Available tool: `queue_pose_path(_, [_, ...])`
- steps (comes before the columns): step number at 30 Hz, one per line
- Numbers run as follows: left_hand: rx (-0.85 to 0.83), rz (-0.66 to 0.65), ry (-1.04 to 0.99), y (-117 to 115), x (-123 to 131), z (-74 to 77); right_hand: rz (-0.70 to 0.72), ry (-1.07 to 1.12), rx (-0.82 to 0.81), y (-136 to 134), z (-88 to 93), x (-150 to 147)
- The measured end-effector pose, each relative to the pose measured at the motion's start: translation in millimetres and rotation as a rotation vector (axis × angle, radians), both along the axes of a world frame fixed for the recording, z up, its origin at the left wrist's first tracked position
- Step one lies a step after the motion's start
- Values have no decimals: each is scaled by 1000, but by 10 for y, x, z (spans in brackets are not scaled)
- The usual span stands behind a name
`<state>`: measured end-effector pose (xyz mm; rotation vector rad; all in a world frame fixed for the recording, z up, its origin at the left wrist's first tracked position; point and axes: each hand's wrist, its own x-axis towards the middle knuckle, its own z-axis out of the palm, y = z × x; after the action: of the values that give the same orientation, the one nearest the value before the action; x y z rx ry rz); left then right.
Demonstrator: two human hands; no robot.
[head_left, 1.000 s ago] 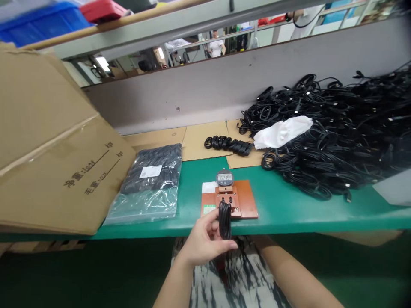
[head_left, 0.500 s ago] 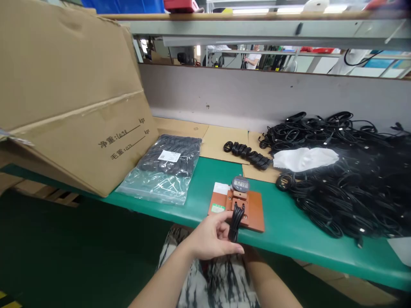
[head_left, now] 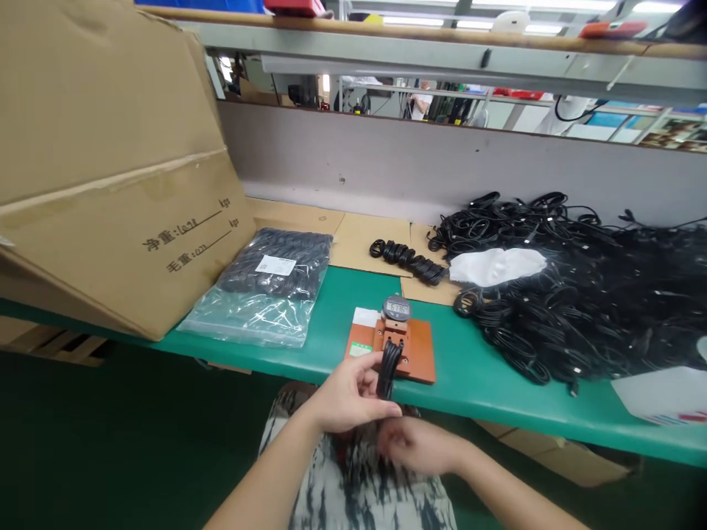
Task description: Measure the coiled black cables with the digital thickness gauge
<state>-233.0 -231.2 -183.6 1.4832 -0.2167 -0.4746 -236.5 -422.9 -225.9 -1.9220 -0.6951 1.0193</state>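
Observation:
My left hand (head_left: pixel 347 400) grips a small coiled black cable (head_left: pixel 387 368), held upright at the near edge of the green bench (head_left: pixel 497 397). Just behind the coil sits a brown fixture plate (head_left: pixel 418 355) with a round digital gauge (head_left: pixel 396 308) on it. Blurred, my right hand (head_left: pixel 420 443) is below the bench edge, close under the left hand; what it holds cannot be made out.
A big heap of black cables (head_left: pixel 579 294) with a white cloth (head_left: pixel 497 265) fills the right. A row of coiled cables (head_left: pixel 409 259) lies on cardboard behind. A clear bag of cables (head_left: pixel 265 294) and a large carton (head_left: pixel 110 177) stand left.
The view swung left and then settled. My right hand has come up into sight under the left hand. The coil stays in my left hand near the fixture.

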Motion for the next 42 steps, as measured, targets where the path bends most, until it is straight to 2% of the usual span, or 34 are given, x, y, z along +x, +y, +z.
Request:
queue_pose_path(2, [-27, -5, 9, -7, 9, -5, 50, -99, 36, -130, 151, -70])
queue_pose_path(4, [-67, -12, 17, -11, 16, -10, 6, -200, 89, -218, 329, -85])
queue_pose_path(6, [-100, -22, 22, -7, 10, -25, -166, -220, 142, -233, 461, -53])
queue_pose_path(8, [-123, -22, 21, 5, -19, -48, -370, -125, 233, -169, 505, -14])
queue_pose_path(10, [-159, -15, 22, 27, -78, -70, -505, 54, 371, -46, 471, -16])
queue_pose_path(13, [-288, -17, 53, 65, -209, -83, -602, 311, 612, 167, 362, -125])
queue_pose_path(16, [-383, -56, 84, 84, -340, -68, -692, 464, 800, 315, 275, -274])
queue_pose_path(20, [-414, -112, 101, 52, -450, -55, -762, 582, 894, 382, 219, -377])
queue_pose_path(22, [-414, -89, 109, 26, -481, -59, -799, 622, 902, 387, 212, -393])
queue_pose_path(26, [-291, 0, 126, 6, -530, -98, -841, 665, 937, 409, 231, -422])
queue_pose_path(31, [28, 83, 21, 67, -619, -235, -917, 747, 1035, 496, 216, -513])
queue_pose_path(33, [132, 65, -22, 102, -658, -271, -941, 772, 1055, 513, 189, -560])
queue_pose_path(36, [183, 13, -70, 153, -703, -257, -896, 734, 1000, 490, 143, -610])
queue_pose_path(42, [228, -146, -155, 214, -733, -136, -782, 467, 828, 378, 109, -619])
